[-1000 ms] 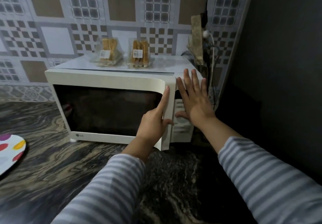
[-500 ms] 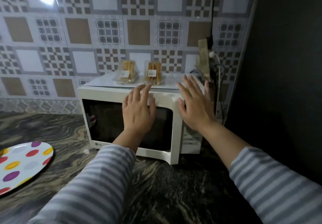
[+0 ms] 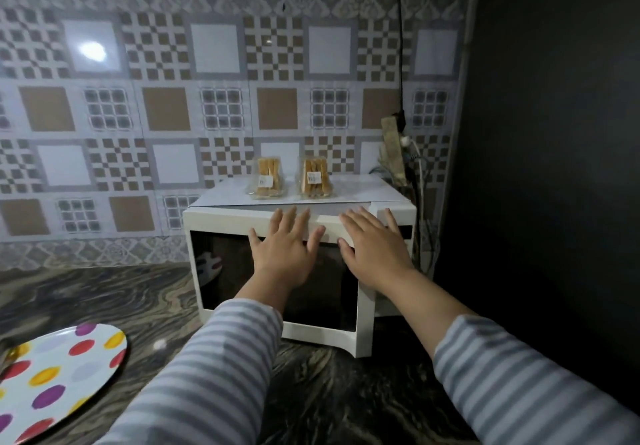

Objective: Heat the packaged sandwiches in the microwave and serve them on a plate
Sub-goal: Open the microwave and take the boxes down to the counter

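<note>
Sandwiches top the microwave on marbled counter; hands flat, released.

A white microwave stands on a dark marbled counter against a patterned tile wall. Its door stands slightly ajar. The left hand and right hand reach up with fingers spread before the door's top edge. Two packaged sandwiches sit on top at 12 o'clock from the hands. A spotted plate lies at 8 o'clock.
</note>
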Available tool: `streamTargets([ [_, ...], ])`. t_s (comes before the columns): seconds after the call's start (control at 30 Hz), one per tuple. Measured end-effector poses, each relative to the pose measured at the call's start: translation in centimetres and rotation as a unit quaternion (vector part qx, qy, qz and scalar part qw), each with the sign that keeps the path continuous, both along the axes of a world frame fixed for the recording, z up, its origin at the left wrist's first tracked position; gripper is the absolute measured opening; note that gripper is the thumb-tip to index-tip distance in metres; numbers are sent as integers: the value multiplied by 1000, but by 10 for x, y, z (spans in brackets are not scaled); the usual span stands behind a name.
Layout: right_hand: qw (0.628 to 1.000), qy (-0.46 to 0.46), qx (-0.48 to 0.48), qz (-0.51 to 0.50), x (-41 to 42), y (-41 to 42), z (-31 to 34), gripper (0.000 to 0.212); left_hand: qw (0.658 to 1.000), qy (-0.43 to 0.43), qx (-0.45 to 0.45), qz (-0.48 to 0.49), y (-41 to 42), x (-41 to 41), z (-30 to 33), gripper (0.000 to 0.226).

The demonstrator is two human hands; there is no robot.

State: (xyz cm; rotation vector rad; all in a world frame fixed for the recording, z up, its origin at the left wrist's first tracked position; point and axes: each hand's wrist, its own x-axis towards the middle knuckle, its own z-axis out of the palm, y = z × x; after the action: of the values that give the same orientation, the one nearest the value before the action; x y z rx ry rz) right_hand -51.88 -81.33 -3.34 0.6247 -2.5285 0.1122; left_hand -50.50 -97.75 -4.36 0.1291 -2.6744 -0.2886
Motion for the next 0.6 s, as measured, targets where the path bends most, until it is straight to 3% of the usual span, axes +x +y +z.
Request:
streamTargets([
  [0.37,995,15,-25,-93,131,-65,-4,53,995,-30,-9,-96,-55,93,9,59],
  [0.6,987,63,-141,-35,194,-102,9,42,994,-21,-33,-102,-93,149,30,56],
])
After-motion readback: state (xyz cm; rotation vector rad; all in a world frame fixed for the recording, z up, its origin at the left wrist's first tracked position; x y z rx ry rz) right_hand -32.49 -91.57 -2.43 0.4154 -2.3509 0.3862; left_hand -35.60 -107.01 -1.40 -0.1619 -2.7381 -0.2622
